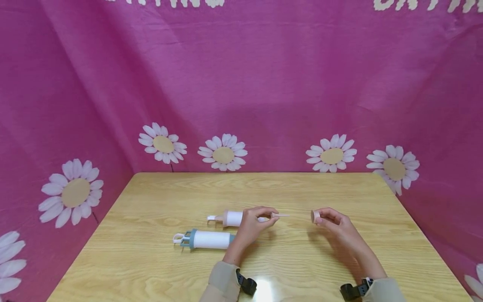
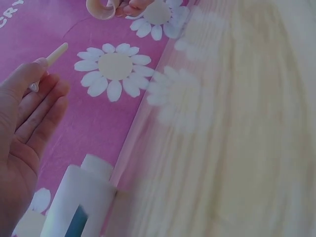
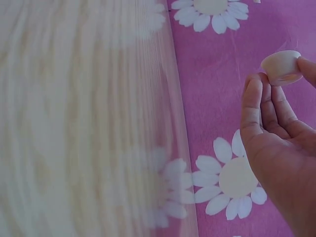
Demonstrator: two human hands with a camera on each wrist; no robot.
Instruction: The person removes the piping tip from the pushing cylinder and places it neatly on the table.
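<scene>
My left hand pinches a thin, pale, tapered nozzle between thumb and fingertips, its narrow end pointing right toward the other hand. In the left wrist view the nozzle sticks out past the thumb, with the remaining fingers extended. A short pale ring-like cap is held by my right hand, its round opening facing left. The right wrist view has this cap between thumb and fingertips. A gap separates cap and nozzle, both above the table.
Two white syringe-like tubes lie on the wooden table: one with pink ends, partly behind the left hand, and a nearer one with teal ends, partly covered by the left wrist. A pink flowered cloth hangs behind and along the sides.
</scene>
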